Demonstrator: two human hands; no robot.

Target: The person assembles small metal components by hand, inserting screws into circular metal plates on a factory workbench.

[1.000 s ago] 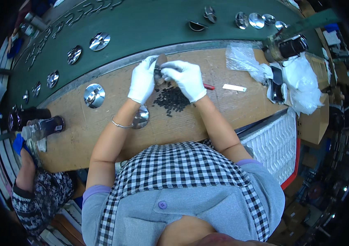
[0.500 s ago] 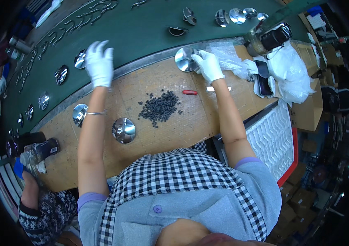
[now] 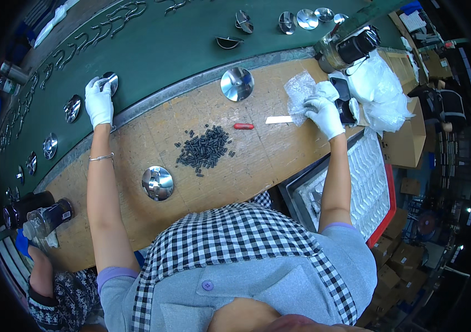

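Note:
My gloved left hand (image 3: 98,103) reaches over the green belt, its fingers closed at the edge of a shiny domed metal disc (image 3: 112,83). My gloved right hand (image 3: 324,116) grips a crumpled sheet of bubble wrap (image 3: 298,91) at the right of the table. Between the hands, by the belt's edge, lies a round metal disc (image 3: 237,84). Another polished disc (image 3: 158,183) rests nearer me. A heap of small black cylindrical pieces (image 3: 205,147) sits mid-table, with a small red object (image 3: 243,126) and a white strip (image 3: 278,119) to its right.
More discs (image 3: 72,108) and rows of curved metal parts (image 3: 102,30) lie on the green belt (image 3: 174,55). A dark-lidded jar (image 3: 357,47) and clear plastic bags (image 3: 382,102) stand at right, above a white ridged tray (image 3: 363,185). Bottles (image 3: 52,216) and another person's arm (image 3: 41,271) are at left.
My right hand has let go of a disc and moved right onto the bubble wrap. My left hand has shifted left and closed on a disc. The view has turned slightly.

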